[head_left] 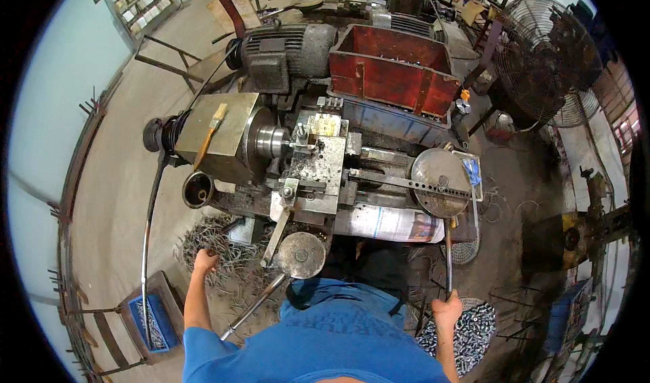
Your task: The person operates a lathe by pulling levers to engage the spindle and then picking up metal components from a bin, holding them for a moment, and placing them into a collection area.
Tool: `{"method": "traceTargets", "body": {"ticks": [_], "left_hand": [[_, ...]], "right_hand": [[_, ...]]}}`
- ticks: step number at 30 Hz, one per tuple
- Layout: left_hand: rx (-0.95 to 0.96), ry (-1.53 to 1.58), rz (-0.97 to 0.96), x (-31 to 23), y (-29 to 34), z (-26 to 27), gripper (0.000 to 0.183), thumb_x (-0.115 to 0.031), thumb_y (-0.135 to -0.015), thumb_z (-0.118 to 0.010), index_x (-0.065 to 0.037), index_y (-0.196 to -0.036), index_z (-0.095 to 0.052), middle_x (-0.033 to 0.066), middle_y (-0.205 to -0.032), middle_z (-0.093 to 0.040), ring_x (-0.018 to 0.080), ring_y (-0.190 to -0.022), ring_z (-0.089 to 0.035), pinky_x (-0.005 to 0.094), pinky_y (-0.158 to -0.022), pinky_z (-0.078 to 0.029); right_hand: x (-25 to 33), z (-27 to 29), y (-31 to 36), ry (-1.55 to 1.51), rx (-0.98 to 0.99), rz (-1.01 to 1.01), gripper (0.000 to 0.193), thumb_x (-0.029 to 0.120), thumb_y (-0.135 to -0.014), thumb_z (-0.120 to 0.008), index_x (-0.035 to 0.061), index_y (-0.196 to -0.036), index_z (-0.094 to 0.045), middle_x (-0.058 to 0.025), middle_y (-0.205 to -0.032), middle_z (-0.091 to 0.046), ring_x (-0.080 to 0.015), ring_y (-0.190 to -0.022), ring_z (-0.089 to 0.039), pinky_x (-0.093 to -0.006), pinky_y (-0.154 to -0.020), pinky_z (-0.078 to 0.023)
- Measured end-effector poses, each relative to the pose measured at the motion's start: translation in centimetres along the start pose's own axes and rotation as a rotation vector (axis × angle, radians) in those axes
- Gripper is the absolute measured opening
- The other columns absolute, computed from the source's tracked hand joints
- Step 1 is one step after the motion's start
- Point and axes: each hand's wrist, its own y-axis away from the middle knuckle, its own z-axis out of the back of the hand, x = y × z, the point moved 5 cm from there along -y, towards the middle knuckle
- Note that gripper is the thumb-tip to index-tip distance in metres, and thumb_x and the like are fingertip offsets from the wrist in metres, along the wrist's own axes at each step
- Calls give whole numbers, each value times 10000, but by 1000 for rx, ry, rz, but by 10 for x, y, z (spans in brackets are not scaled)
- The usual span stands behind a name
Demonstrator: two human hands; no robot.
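My right hand [447,310] is wrapped round the lower end of a metal lever [449,264], which hangs from the round plate [439,180] at the lathe's right end. My left hand [205,261] is closed in the air over a heap of metal shavings [237,268]; whatever it holds, if anything, is too small to name. In the middle stands a small lathe, its chuck [271,141] facing a tool slide [318,166]. A second round plate [301,254] sits on an arm at the front of the slide.
A brush [211,136] lies on the headstock [217,126]. Behind are a motor [291,51] and a red bin [393,72]. Small metal parts fill a round container [467,335] by my right arm. A blue tray [152,322] stands left, a large fan [547,58] far right.
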Motion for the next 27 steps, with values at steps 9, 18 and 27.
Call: {"method": "traceTargets", "body": {"ticks": [9,18,27], "left_hand": [[28,-73,-131,-15,-33,-8,227,-180,-728,-628,1,-865,-643,132,-675,-637,200,-463,-605,333,-507,-500],[-171,-459,-209,-63,-43,-2,450,-319,-709,-677,-56,-1067,-606,173,-947,-649,345,-908,-612,413,-775,-496],[-265,-732,-270,-101,-43,-56,504,-518,-806,-545,-40,-956,-596,192,-834,-652,359,-774,-638,437,-699,-509]], "right_hand": [[24,8,9,-9,35,-55,314,223,-589,-582,17,-822,-540,-249,-677,-592,-453,-657,-567,-500,-624,-455],[-80,28,-111,558,-13,27,368,244,-618,-618,55,-929,-571,-190,-754,-618,-384,-684,-595,-477,-631,-474],[-23,57,-171,427,-366,289,573,183,-564,-602,31,-1117,-586,-131,-984,-601,-316,-962,-524,-437,-904,-380]]}}
